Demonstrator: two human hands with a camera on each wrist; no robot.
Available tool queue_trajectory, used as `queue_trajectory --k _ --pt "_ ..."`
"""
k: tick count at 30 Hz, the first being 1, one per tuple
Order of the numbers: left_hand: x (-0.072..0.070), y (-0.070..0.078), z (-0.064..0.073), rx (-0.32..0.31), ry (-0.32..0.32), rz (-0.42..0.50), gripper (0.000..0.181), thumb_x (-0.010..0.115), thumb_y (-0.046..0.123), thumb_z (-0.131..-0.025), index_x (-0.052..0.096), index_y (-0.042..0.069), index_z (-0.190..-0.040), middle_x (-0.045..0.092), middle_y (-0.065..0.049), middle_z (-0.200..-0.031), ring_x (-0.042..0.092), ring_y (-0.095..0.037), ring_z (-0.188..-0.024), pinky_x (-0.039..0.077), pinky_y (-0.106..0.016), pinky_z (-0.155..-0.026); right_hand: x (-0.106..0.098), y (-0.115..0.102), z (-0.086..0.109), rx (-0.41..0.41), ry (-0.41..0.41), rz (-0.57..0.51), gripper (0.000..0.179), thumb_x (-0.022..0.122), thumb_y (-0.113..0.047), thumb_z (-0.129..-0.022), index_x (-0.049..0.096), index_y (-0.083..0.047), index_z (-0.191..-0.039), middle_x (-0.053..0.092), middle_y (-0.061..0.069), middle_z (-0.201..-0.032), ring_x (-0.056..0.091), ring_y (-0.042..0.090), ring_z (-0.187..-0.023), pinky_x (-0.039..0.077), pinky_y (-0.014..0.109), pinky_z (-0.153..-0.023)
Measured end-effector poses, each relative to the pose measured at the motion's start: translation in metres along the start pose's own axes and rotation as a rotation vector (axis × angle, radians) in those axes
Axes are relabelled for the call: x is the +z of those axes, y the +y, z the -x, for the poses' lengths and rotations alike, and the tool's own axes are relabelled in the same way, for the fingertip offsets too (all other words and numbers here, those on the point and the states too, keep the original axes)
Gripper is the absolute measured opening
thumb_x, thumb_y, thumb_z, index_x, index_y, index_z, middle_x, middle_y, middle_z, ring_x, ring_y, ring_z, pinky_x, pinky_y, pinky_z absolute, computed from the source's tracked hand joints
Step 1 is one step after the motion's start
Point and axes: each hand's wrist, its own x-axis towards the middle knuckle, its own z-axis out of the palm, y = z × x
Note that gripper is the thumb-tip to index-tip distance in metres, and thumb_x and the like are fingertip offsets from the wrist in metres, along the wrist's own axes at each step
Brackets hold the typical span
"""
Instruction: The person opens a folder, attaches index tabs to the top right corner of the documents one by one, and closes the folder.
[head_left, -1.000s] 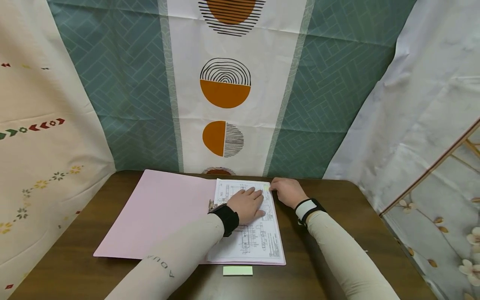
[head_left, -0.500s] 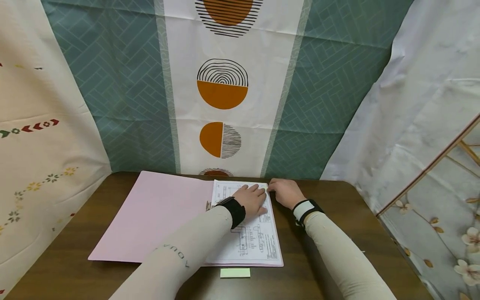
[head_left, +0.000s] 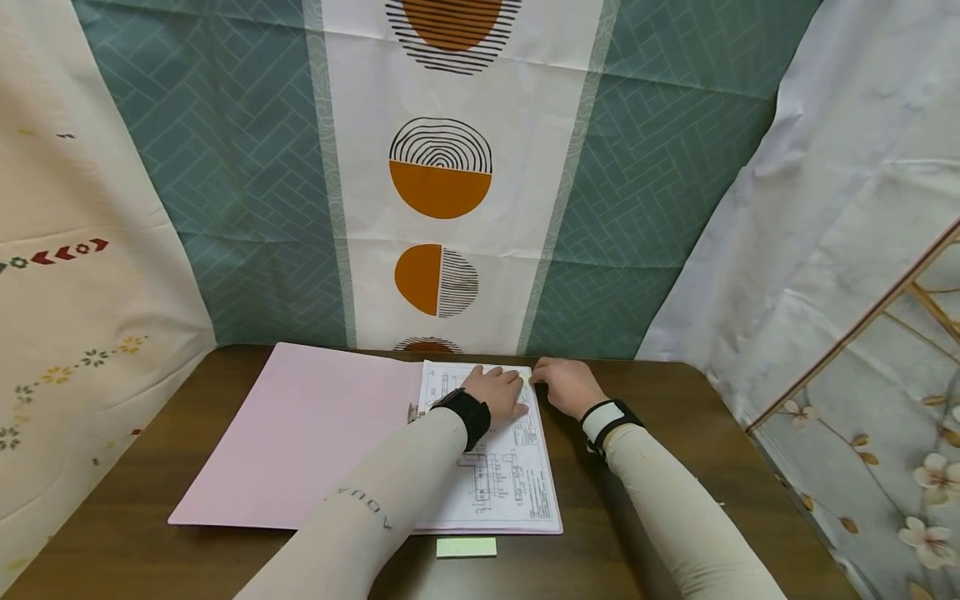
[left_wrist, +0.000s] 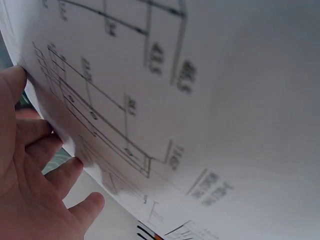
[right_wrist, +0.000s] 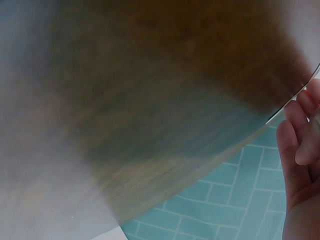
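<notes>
A pink ring binder (head_left: 315,433) lies spread on the table, with white pages of technical drawings (head_left: 517,492) on its right side. My left hand (head_left: 491,392) rests on the upper part of the top page, fingers spread and pointing to the upper right. In the left wrist view, its fingertips (left_wrist: 75,167) touch the paper. At the page's top right corner, my right hand (head_left: 570,386) has its fingers curled and pinches the edge of a small pale yellow-green sticky note (head_left: 525,377). The exact fingertip contact is partly hidden.
A light green sticky-note pad (head_left: 467,547) lies on the brown table (head_left: 637,533) just in front of the binder. The binder's metal clasp (head_left: 412,412) shows near its fold. Patterned curtains (head_left: 442,200) hang behind and beside the table.
My left hand has slid upward over the page, closer to the top right corner. My right hand stays by that corner. The whole head view has shifted slightly.
</notes>
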Motion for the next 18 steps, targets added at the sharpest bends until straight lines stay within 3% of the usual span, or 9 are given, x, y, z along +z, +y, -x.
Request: queue_trajectory --k 7,18 --pt "0.0043 -0.0016 -0.0050 -0.030 -0.007 0.005 0.064 0.049 0.055 -0.116 0.048 0.017 -0.168 0.045 0.000 -0.173 0.040 -0.026 -0.160 0.033 -0.052 -0.128 0.0002 -0.0002 -0.0016 0.010 -0.001 -0.005 0.041 0.070 0.012 -0.092 0.086 -0.015 -0.118 0.077 0.002 -0.121 0.076 0.023 -0.110 0.062 0.043 -0.093" --pt "0.0064 -0.0007 0.0030 0.055 0.001 -0.048 0.064 0.048 0.055 -0.116 0.047 0.017 -0.168 0.047 0.001 -0.172 0.041 -0.024 -0.159 0.037 -0.050 -0.125 -0.0014 -0.0017 -0.0004 0.012 -0.009 -0.015 0.040 0.069 0.014 -0.091 0.086 -0.013 -0.117 0.077 0.004 -0.123 0.075 0.024 -0.112 0.061 0.042 -0.095"
